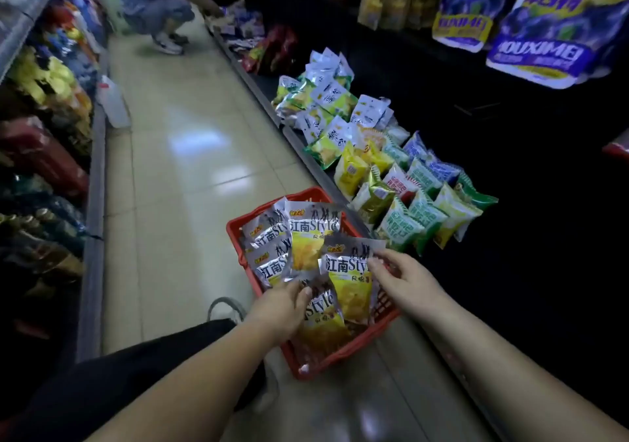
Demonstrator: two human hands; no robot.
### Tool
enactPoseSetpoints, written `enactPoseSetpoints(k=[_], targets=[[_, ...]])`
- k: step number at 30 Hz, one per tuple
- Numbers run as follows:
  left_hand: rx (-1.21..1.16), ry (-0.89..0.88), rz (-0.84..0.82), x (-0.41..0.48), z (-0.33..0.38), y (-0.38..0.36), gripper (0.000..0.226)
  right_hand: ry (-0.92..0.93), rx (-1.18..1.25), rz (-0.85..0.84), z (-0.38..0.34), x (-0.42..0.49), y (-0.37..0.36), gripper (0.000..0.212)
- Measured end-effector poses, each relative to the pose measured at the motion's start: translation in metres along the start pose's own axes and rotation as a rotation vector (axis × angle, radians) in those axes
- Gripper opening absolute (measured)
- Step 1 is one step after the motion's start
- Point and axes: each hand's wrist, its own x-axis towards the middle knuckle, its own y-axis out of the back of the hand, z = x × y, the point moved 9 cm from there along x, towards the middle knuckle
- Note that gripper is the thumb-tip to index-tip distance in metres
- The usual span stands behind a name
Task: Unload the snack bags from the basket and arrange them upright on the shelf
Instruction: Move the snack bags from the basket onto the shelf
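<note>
A red plastic basket (343,353) stands on the tiled floor beside the low shelf (306,150). Several silver and yellow snack bags (311,234) lie in it, fanned out. My left hand (279,309) reaches in from the lower left, its fingertips pinching the top edge of a low bag (323,319). My right hand (401,276) comes from the right and pinches the upper right corner of another silver and yellow bag (347,281). On the shelf to the right, green, yellow and blue bags (405,196) stand in rows.
Another person (160,6) crouches at the far end of the aisle. Shelves with packed goods (44,135) line the left side. Large purple bags (541,33) hang above the right shelf. A white container (114,101) stands on the floor at the left.
</note>
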Motion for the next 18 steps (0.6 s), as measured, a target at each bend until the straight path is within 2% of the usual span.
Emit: enactPoseSetpoints(k=[4,7,9,12,15,18], targets=[[0.008,-0.042,-0.065,0.030,-0.008,-0.011,0.042,-0.037,-0.097,0.005,0.024,0.053,-0.018,0.057],[0.025,-0.101,-0.027,0.049,-0.008,-0.009,0.041,-0.060,-0.208,-0.057,0.049,0.088,-0.038,0.062],[0.009,-0.112,-0.040,0.061,-0.007,-0.004,0.034,-0.051,-0.229,-0.054,0.062,0.105,-0.041,0.057],[-0.094,-0.103,0.016,0.085,-0.003,0.021,0.021,-0.024,-0.205,-0.009,0.070,0.115,-0.046,0.039],[-0.152,-0.099,0.093,0.116,0.003,0.053,0.012,-0.021,-0.256,-0.032,0.074,0.119,-0.055,0.044],[-0.255,-0.071,0.138,0.136,0.004,0.066,0.016,-0.088,-0.231,-0.004,0.079,0.122,-0.051,0.043]])
